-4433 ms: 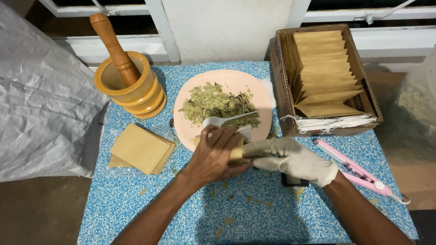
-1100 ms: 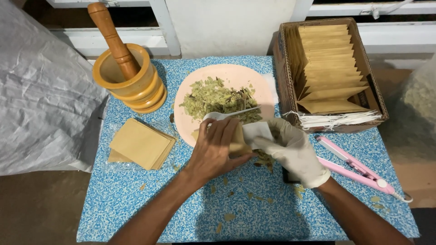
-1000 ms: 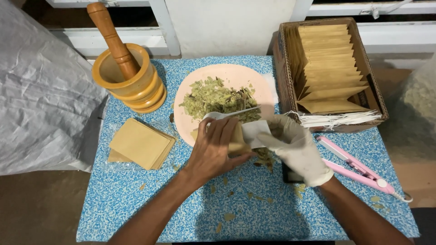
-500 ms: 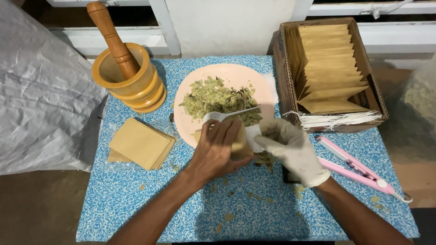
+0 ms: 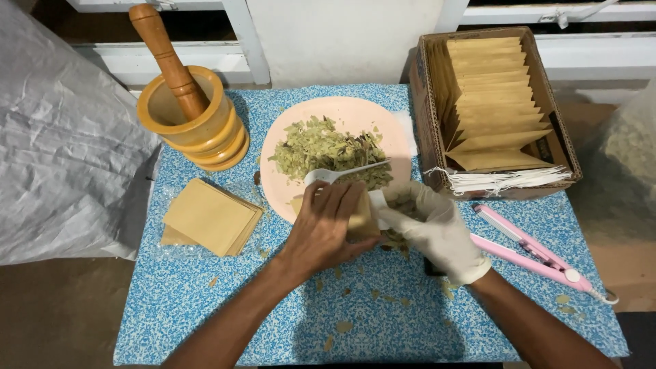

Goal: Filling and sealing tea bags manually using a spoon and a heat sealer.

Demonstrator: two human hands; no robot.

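Observation:
My bare left hand [image 5: 326, 229] wraps around a small brown paper pouch [image 5: 361, 217] just in front of a pink plate [image 5: 283, 184] heaped with dried green leaves [image 5: 321, 145]. My right hand [image 5: 437, 229], in a white glove, pinches the pouch's right side and has bits of leaf under its fingers. A white spoon [image 5: 338, 174] lies across the plate's near rim, right above my left fingers. Most of the pouch is hidden by both hands.
A wooden mortar [image 5: 195, 123] with a pestle [image 5: 167, 58] stands at the back left. A stack of flat brown pouches [image 5: 208, 217] lies at the left. A cardboard box [image 5: 427, 116] of upright pouches sits at the back right, a pink heat sealer [image 5: 540, 253] before it. Leaf crumbs dot the blue table [image 5: 383, 314].
Both hands have stayed on the pouch by the plate's near rim. My gloved right hand shifted slightly around the pouch's right side; the spoon lies on the plate.

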